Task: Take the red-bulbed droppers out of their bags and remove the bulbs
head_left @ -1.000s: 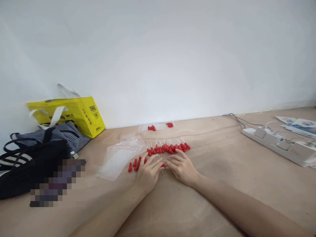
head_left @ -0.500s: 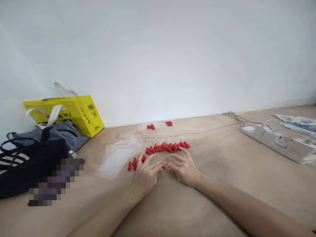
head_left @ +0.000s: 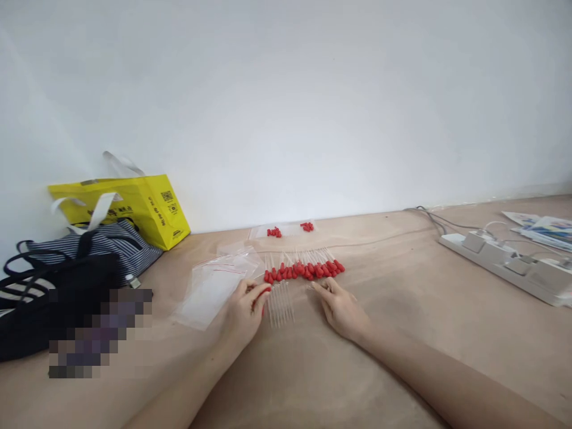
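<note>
My left hand (head_left: 246, 310) is closed, with a red rubber bulb (head_left: 265, 291) at its thumb and fingertips; more red shows just below the thumb, and other loose bulbs are hidden behind the hand. Beside its fingertips lies a row of thin clear glass tubes (head_left: 281, 307). To the right of that row, my right hand (head_left: 342, 307) pinches a clear, thin piece that looks like a glass tube (head_left: 309, 287), mostly covered by the fingers. Just beyond both hands, several droppers with red bulbs (head_left: 308, 270) lie side by side, bulbs toward me.
Clear zip bags (head_left: 210, 292) lie left of the droppers. Another bag with red bulbs (head_left: 274, 233) is near the wall. On the left are a yellow bag (head_left: 167, 220), a striped bag (head_left: 129, 250) and a black bag (head_left: 84, 292). A white power strip (head_left: 504, 262) stands right.
My hands have moved apart from a red bulb held between them. My left hand has shifted left, uncovering the glass tubes and hiding the loose bulbs.
</note>
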{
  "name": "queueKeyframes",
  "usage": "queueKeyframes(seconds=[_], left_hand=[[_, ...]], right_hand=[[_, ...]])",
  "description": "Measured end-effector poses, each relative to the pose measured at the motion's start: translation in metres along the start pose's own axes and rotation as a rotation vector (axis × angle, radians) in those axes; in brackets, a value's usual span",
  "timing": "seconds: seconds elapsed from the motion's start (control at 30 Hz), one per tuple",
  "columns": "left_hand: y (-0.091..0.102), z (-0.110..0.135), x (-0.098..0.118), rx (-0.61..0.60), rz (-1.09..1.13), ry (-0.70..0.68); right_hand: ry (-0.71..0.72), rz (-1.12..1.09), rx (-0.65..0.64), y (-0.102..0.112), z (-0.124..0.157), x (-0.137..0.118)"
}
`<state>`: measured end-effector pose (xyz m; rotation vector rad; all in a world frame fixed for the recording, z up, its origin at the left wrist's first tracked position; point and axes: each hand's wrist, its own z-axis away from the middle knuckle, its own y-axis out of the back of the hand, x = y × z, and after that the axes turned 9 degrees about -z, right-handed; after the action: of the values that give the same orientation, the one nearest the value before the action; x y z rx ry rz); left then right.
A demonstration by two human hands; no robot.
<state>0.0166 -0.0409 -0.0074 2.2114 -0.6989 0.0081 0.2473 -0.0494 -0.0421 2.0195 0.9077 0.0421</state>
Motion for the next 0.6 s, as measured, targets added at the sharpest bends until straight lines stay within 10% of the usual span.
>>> queueKeyframes(seconds=[0.3,0.6], left_hand=[[0.023,-0.014,-0.051,-0.22,0.11,0.478],[0.03,-0.018,-0.043,-0.348,-0.003,0.532]], right_hand=[[0.001,-0.221,-0.003,-0.022,-0.014,-0.023],[-0.044,-0.264,-0.055,-0.026,-0.023,-0.036]])
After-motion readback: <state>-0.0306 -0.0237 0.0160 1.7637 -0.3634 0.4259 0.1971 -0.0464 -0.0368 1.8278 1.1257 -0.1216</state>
